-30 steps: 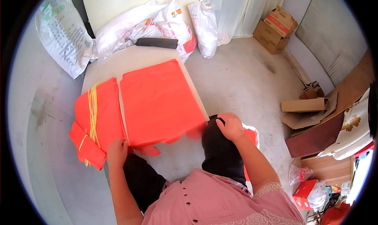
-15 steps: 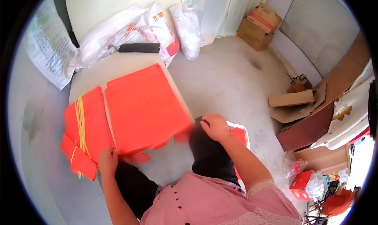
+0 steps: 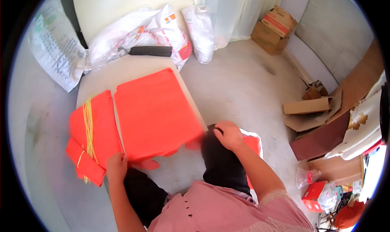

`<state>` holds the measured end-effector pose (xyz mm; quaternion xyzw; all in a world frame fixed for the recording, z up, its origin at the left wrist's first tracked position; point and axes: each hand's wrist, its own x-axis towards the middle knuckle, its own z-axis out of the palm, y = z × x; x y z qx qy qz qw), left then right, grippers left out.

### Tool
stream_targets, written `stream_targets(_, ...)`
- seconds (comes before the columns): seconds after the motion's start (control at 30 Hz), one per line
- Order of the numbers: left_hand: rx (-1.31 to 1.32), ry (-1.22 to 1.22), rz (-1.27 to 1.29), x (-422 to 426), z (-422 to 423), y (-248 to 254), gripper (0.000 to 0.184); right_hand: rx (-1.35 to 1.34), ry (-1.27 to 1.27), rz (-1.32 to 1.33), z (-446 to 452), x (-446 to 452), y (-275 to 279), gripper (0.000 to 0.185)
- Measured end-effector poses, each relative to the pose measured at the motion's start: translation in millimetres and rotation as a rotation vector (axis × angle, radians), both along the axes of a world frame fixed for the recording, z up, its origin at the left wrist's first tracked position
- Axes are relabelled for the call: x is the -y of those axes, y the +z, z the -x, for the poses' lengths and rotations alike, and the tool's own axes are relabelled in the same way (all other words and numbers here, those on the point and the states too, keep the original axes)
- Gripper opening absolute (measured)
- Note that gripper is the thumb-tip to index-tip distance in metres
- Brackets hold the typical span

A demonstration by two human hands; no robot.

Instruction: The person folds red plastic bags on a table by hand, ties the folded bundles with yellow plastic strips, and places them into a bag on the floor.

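Observation:
A stack of thin red cloth sheets lies flat on a low pale table, its near edge uneven and blurred at the right corner. My left hand is closed at the stack's near left corner, fingertips pinched on the red edge. Beside it, to the left, lies a folded red bundle tied with yellow string. A smaller red roll sits across its near end. My right hand is over my black-trousered right knee, with a gap between thumb and curled fingers and nothing visible in it.
A black roll-like object lies at the table's far end, before white printed sacks. Cardboard boxes stand at the back wall, with opened cardboard at right. A white-rimmed container with red contents is partly hidden by my right arm.
The whole scene has shifted slightly right in view as my head moved. Both hands stay in nearly the same places, and the cloth stack lies as before.

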<state>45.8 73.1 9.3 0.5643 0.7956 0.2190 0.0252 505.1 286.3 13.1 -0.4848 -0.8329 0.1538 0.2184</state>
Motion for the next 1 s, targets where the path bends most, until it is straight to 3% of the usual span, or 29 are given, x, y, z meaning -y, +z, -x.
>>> stream_targets(0.2,0.024,-0.006,0.117,-1,-9,7,0.031,-0.033,0.004,-0.026,3,0,-2,0.023)
stream_targets(0.33,0.064,-0.145,0.177,-7,-11,14,0.052,-0.029,0.010,-0.085,5,-1,-5,0.022)
stream_targets(0.5,0.072,-0.212,0.282,-40,-10,8,0.073,0.248,0.136,-0.035,25,-7,13,0.048)
stream_targets(0.67,-0.088,-0.096,0.293,-95,-13,-5,0.080,0.356,0.306,-0.098,98,-24,29,0.068)
stream_targets(0.8,-0.086,0.066,0.178,-128,-2,-26,0.083,0.286,0.452,-0.112,136,-70,1,0.066)
stream_targets(0.87,-0.009,0.047,0.106,-138,9,-50,0.083,0.306,0.475,0.009,146,-92,-25,0.065)
stream_targets(1.0,0.073,0.049,0.088,-154,17,-46,0.083,0.256,0.485,0.009,153,-111,-53,0.063)
